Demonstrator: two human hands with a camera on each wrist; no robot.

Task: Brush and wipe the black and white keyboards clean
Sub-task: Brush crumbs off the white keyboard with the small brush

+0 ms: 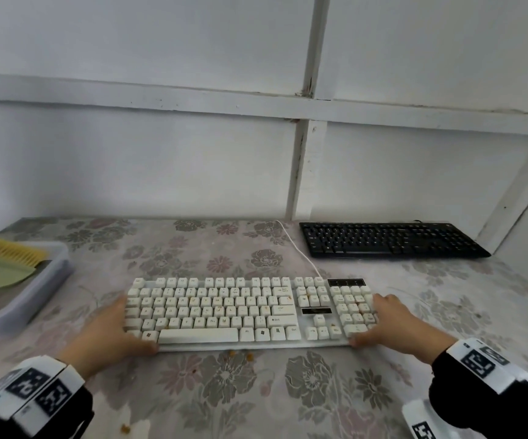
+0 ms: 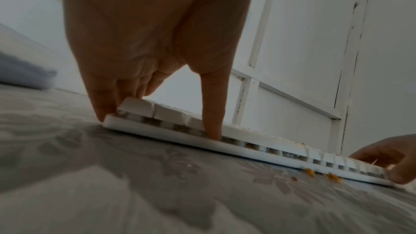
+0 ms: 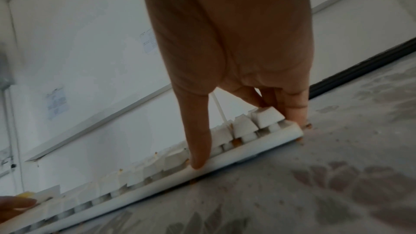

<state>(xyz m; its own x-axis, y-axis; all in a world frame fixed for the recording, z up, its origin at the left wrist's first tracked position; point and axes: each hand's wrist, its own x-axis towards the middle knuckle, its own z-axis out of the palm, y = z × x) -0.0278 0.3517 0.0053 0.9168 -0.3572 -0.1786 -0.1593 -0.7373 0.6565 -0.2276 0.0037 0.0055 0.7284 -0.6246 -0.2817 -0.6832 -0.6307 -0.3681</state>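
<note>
Gripping the crumb-speckled white plastic keyboard [image 1: 246, 312] at both short ends, my left hand [image 1: 113, 331] and right hand [image 1: 395, 324] pinch its frame, thumbs along the front edge. It lies on the floral tablecloth [image 1: 288, 391]; probably light, stiff, keycaps loose-fitting.

Matt plastic white keyboard [image 1: 224, 308] on patterned cloth [image 1: 256, 391].

- A plain home-like room, not a lab or shop: the bench [image 1: 288, 400] wears a faded floral cloth.
- Behind the bench stands a white panelled wall [image 1: 148, 160] with scuffed, cracked battens.
- Paper notices [image 3: 57, 103] are stuck on that wall.
</note>
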